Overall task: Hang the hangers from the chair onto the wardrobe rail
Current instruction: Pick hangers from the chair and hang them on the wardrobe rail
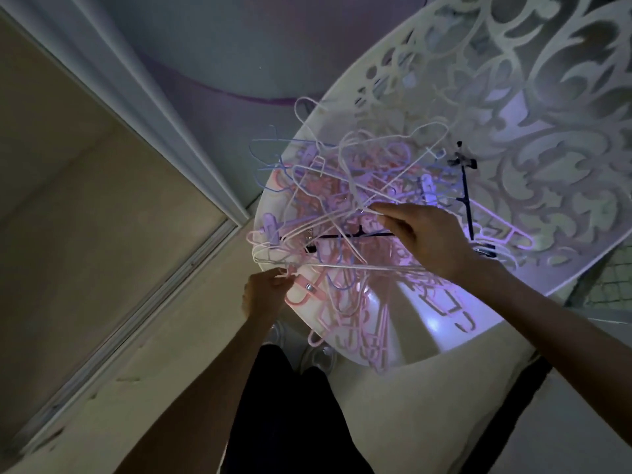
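Your tangle of thin pink, white and lilac wire and plastic hangers (342,200) lies heaped on the seat of the white plastic chair with the cut-out floral back (427,323), crowding the seat's left edge, with some hanging over its front-left rim.

Your right hand (427,234) reaches in from the right over the middle of the heap; its fingers (383,210) pinch a thin white wire hanger (342,265) near the shoulder. That hanger's long bottom bar runs roughly left to right across the near part of the seat, toward the left edge.

Your left hand (266,292) sits at that left edge, fingers curled round the pale wire end there; whether it is the same hanger's end or a pink neighbour's hook, you cannot tell.

So the hanger spans between your two hands, and other hangers cross over it; it probably needs lifting up and toward you to clear them.
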`<state>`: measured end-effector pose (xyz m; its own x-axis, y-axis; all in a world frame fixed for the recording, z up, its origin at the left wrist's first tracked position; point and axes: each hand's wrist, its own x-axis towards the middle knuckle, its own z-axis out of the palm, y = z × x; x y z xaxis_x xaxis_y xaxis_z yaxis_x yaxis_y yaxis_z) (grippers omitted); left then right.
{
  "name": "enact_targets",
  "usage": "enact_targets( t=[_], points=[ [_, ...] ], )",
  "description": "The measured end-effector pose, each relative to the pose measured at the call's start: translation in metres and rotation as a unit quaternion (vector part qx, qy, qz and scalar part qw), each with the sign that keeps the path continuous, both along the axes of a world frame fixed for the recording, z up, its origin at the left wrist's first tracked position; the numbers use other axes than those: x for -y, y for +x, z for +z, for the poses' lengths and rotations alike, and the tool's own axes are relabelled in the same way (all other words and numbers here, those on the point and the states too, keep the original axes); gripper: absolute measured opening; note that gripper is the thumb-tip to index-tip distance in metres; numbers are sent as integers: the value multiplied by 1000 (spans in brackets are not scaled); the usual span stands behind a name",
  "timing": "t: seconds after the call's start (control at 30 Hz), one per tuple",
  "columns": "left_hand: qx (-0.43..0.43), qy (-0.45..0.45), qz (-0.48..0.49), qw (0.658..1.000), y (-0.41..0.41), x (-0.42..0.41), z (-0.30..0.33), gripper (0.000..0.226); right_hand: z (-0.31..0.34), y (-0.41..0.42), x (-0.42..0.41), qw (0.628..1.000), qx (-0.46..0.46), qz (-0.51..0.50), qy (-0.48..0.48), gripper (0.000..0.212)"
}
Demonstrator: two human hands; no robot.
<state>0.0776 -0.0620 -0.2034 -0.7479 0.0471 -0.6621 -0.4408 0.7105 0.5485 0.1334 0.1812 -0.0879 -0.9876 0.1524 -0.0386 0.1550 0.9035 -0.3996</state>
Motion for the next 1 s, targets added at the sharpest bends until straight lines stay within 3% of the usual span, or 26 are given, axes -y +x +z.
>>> enact_targets(
  t=[0.1,0.17,0.3,0.4,0.43,0.5,0.6,0.67,0.73,0.8,0.87,0.93,1.0],
  points=[
    [-5,-14,-47,999,1,0,0,30,15,-19,-3,998,11,63,0,45],
    [-18,-35,-42,998,3,-1,1,34,19,-33,-3,997,19,73,27,34],
    [-11,3,43,999,5,1,0,56,14,-53,-4,991,131,18,-5,28],
    [-107,-14,131,986,4,7,7,59,-2,-54,-12,976,209,-37,-43,29],
    [-152,-28,109,982,0,11,8,62,-9,-52,-15,972,221,-55,-50,30],
    [-213,-42,-30,976,-17,18,2,74,-26,-46,-19,966,237,-84,-59,30],
    [-120,-15,-200,972,-50,22,-13,101,-51,-36,-23,959,240,-138,-58,30],
    [-65,-23,-245,967,-62,24,-18,108,-62,-31,-21,960,214,-175,-48,29],
    [-55,-30,-261,963,-67,25,-19,102,-63,-28,-7,978,117,-162,60,32],
    [-69,-22,-252,965,-65,25,-18,91,-59,-27,25,986,-34,-100,132,32],
    [-89,-12,-241,966,-63,25,-21,85,-61,-30,68,992,-76,-1,105,19],
    [-98,18,-221,970,-61,28,-21,79,-71,-34,105,996,57,48,39,18],
    [-99,38,-216,971,-61,34,-21,73,-87,-39,123,983,179,44,6,29]
  ],
)
